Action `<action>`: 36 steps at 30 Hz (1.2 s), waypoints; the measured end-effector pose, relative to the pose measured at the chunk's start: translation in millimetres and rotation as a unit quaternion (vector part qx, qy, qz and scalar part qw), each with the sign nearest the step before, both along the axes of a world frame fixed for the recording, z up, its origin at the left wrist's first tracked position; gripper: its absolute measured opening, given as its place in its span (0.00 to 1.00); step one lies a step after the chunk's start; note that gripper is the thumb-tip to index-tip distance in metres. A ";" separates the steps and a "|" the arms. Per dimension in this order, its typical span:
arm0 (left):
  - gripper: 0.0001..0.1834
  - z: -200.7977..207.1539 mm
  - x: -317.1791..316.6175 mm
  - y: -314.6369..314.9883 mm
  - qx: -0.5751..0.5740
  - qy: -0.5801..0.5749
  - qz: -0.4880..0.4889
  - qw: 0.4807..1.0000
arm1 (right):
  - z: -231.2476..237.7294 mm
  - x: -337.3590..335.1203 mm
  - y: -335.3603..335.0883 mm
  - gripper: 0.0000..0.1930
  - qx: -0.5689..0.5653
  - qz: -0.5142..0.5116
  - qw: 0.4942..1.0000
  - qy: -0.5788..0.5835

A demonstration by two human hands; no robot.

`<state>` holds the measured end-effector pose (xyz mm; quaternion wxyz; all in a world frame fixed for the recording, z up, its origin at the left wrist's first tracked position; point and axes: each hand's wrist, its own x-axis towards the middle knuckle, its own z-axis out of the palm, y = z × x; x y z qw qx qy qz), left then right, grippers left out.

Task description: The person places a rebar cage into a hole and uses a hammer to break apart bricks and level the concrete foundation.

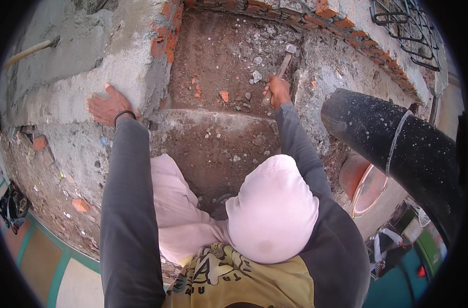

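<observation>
My right hand [278,91] is wrapped round the wooden handle of a hammer [285,62]. The hammer's grey metal head points away from me, close to the right side wall of a dirt-floored recess [213,66]. Loose grey rubble [256,77] and a piece of red brick [223,96] lie on the dirt left of the hammer. My left hand [110,106] lies flat on the top of a cement-plastered wall [126,72], its fingers spread and holding nothing. A dark band circles the left wrist.
A large black pipe [387,128] slants in from the right. Below it stands a reddish bucket [364,185]. Bent steel rebar [411,33] lies at the upper right. A concrete ledge [213,117] crosses in front of my knees. At the upper left a wooden handle [31,53] sticks out.
</observation>
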<state>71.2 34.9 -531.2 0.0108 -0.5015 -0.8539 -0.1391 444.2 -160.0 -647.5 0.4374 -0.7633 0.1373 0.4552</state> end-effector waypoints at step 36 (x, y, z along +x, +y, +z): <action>0.37 -0.3 -7.8 1.2 0.017 0.037 -0.001 0.999 | -15.5 46.8 -1.2 0.18 0.013 0.120 0.985 -0.122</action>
